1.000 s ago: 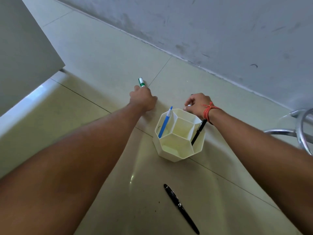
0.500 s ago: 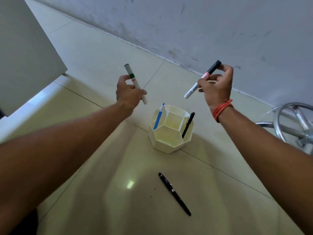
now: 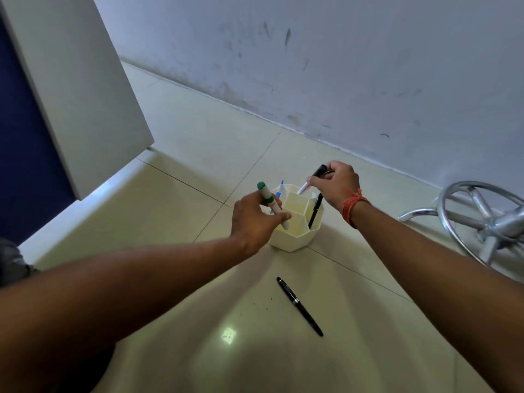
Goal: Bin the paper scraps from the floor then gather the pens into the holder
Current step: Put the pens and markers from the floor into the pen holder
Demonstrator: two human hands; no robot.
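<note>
A cream hexagonal pen holder (image 3: 297, 236) stands on the tiled floor, with a blue pen (image 3: 280, 190) and a black pen (image 3: 316, 209) upright in its compartments. My left hand (image 3: 253, 219) grips a green-capped white marker (image 3: 270, 202) just over the holder's near-left rim, lower end at the rim. My right hand (image 3: 336, 184) holds a black-capped white marker (image 3: 310, 180) tilted over the holder's far side, tip pointing down into it. A black pen (image 3: 300, 306) lies on the floor in front of the holder.
A grey scuffed wall (image 3: 340, 66) runs behind the holder. A chrome chair base (image 3: 482, 222) sits at the right. A white cabinet panel (image 3: 79, 89) and a white ledge (image 3: 85, 199) stand at the left.
Both hands lifted a marker off the floor, raised it, then brought it down and inward over the holder. The view has shifted back and up.
</note>
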